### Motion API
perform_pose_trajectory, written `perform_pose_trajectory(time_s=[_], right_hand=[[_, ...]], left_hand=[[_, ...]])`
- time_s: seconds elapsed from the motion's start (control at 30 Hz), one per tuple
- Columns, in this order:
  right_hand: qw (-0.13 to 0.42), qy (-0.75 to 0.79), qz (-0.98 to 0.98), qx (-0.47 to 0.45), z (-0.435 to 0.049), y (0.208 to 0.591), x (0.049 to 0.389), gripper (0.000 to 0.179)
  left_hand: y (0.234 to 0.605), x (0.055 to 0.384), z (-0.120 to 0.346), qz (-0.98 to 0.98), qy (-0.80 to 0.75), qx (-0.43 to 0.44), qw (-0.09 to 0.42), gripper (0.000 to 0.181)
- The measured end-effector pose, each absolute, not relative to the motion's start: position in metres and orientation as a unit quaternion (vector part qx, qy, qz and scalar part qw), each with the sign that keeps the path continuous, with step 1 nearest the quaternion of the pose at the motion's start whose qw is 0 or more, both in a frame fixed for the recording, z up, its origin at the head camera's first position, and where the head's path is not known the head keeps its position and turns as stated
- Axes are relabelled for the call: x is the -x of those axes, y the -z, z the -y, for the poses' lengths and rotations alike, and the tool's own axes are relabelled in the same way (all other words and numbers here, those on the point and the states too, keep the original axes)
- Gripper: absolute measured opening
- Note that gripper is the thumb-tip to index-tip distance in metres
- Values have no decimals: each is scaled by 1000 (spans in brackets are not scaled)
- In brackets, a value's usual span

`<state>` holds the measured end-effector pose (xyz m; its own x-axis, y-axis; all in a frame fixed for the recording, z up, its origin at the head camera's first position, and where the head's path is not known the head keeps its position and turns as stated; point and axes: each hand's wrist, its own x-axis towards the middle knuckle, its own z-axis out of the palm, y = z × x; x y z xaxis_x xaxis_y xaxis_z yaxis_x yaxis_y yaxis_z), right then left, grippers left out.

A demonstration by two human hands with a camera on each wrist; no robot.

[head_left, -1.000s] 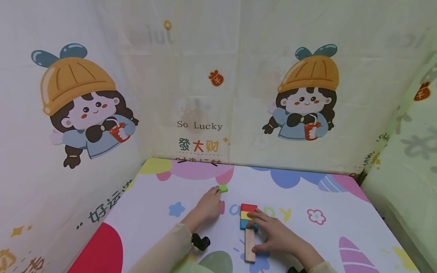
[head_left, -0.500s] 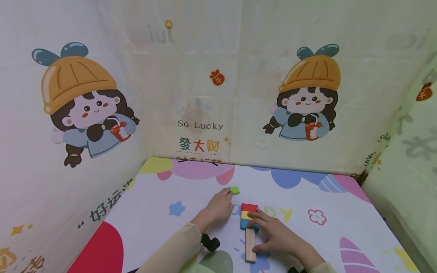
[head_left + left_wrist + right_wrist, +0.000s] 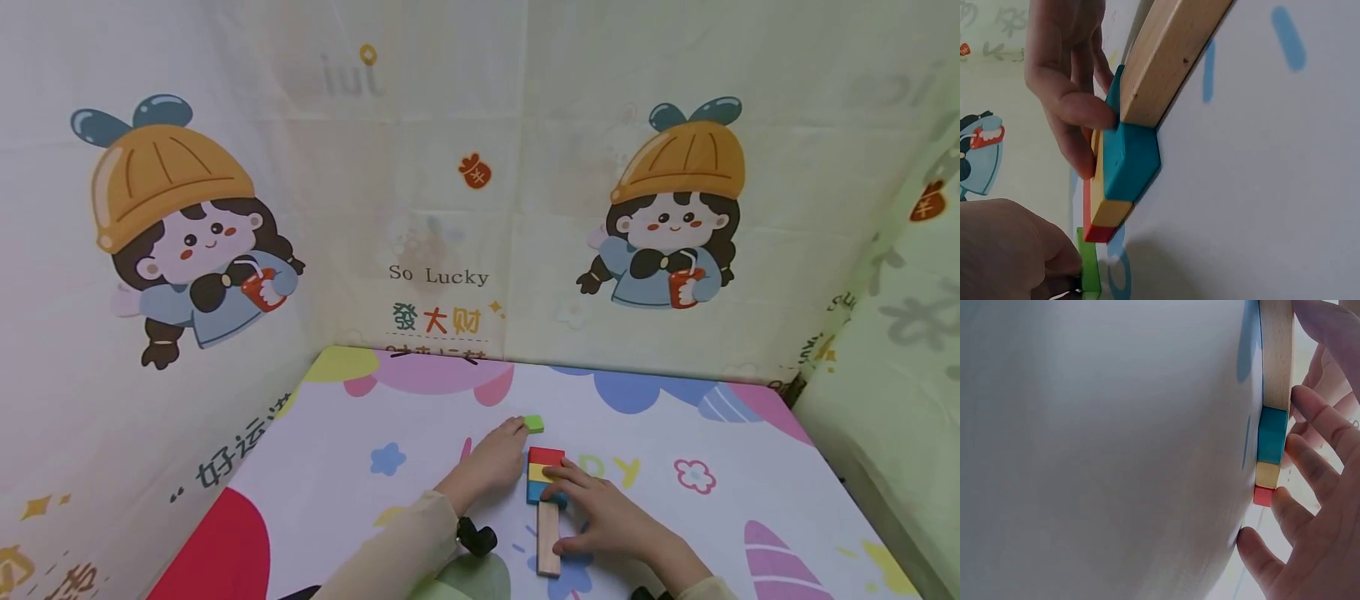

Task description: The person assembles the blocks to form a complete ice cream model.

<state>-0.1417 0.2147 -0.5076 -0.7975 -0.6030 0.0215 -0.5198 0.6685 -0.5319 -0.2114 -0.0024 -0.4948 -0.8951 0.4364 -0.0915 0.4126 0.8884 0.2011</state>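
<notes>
My left hand [image 3: 491, 457] pinches a small green block [image 3: 534, 424] by its left end, just beyond the row of blocks. In the left wrist view the green block [image 3: 1088, 262] is partly hidden by the fingers. A red block [image 3: 547, 455], a yellow block [image 3: 538, 473] and a blue block [image 3: 536, 492] lie touching in a line. A plain wooden bar [image 3: 548, 540] continues the line toward me. My right hand [image 3: 611, 508] is spread along the row's right side, fingertips touching the coloured blocks and the thumb at the bar.
The blocks lie on a white table [image 3: 637, 567] printed with coloured shapes and letters. Cloth walls [image 3: 540, 208] with cartoon figures stand behind it and at both sides. A black wrist device [image 3: 477, 537] sits at the left cuff.
My left hand has moved right and slightly nearer with the green block, bringing it close beyond the red block. The right hand and the row have stayed in place.
</notes>
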Motion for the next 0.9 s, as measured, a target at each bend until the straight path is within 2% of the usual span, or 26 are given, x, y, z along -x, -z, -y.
perform_pose_trajectory(time_s=[0.23,0.4,0.63,0.77,0.9], right_hand=[[79,271,-907,312,-216,508,142,53],[99,308,-900,291,-219,509,142,58],[166,559,-801,136,-245,508,163,62],[190,681,-699,106,-259,513,184,61],[202,733,-642,97,-258,518,202,62]], left_hand=[[494,206,-2,-963,-113,-233,67,55],[504,207,11,-936,-264,-219,74,53],[515,209,26,-840,-517,-131,103,52],[514,216,24,-805,-574,-94,114,50],[511,220,18,-798,-589,-62,111,49]])
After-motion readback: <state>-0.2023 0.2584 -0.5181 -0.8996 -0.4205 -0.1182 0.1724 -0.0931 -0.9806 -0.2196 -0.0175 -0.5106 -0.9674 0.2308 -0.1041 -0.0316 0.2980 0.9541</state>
